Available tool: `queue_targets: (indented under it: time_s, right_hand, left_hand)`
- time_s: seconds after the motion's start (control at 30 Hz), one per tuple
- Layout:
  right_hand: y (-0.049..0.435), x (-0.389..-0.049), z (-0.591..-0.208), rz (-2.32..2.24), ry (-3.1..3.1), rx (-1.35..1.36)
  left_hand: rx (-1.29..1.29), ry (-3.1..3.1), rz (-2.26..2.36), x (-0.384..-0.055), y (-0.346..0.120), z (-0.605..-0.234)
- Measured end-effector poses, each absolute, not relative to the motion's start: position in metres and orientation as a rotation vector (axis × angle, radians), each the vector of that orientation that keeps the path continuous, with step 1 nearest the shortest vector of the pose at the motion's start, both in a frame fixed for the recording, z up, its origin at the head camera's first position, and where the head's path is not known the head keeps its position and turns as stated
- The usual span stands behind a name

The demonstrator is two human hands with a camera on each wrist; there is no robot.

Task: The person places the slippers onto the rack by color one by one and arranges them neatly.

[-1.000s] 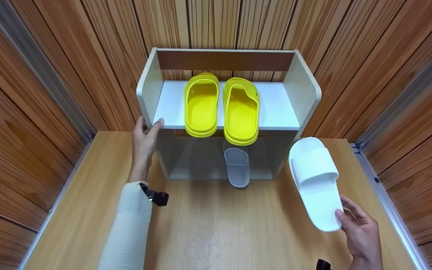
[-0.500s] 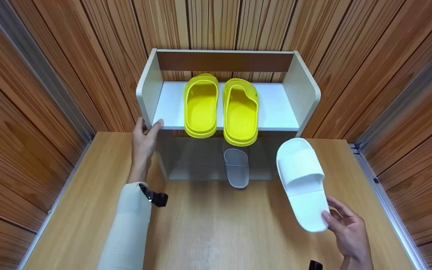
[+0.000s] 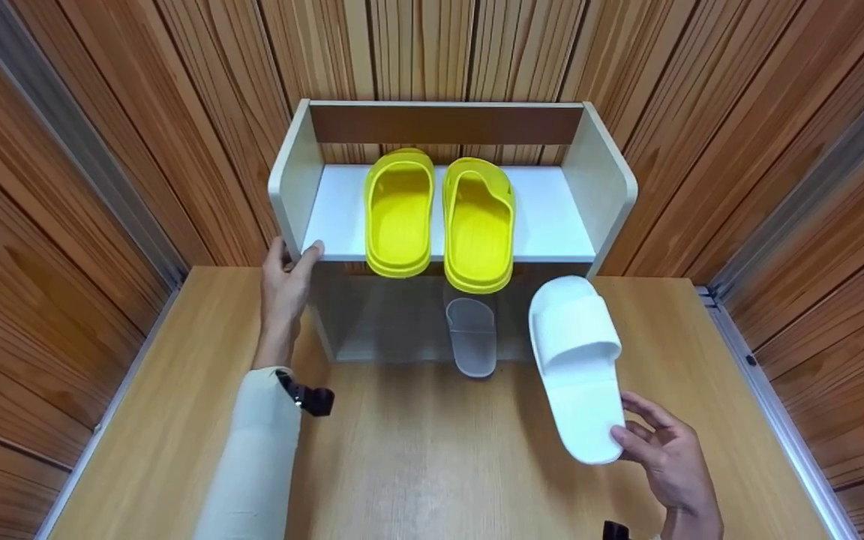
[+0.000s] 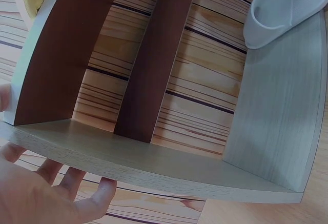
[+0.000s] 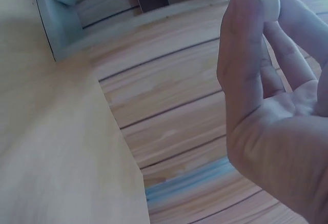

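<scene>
In the head view, my left hand (image 3: 284,292) grips the left side of a two-tier shoe rack (image 3: 593,180), its thumb at the upper shelf's front edge. The left wrist view has those fingers (image 4: 105,193) along the outside of the side panel. My right hand (image 3: 668,457) pinches the heel end of a white slide sandal (image 3: 571,375), toe pointing toward the rack, in front of its lower right corner. The thumb (image 5: 243,44) lies on the heel in the right wrist view. Another slide (image 3: 472,337) rests on the lower shelf, heel jutting out in front.
Two yellow clogs (image 3: 398,217) sit side by side on the upper shelf, heels overhanging its front edge. The rack stands on a wooden floor (image 3: 417,457) against a plank wall (image 3: 432,45). Metal rails (image 3: 777,420) run along the floor's sides.
My right hand has carried the white slide leftward, nearer to the slide on the lower shelf. My left hand keeps its grip on the rack.
</scene>
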State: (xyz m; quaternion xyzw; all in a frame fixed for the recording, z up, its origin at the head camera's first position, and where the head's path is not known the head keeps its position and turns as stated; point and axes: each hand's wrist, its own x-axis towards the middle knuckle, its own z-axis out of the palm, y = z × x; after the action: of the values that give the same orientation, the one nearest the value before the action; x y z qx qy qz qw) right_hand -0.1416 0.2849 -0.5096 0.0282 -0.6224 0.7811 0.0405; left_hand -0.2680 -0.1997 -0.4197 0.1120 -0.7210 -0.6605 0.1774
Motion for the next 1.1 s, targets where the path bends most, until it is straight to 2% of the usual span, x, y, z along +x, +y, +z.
queue_targets:
  time_s: [1.1]
  right_hand:
    - [0.187, -0.187, -0.522, 2.576, -1.951, 0.039]
  left_hand:
    - [0.298, -2.052, -1.862, -0.266, -0.199, -0.419]
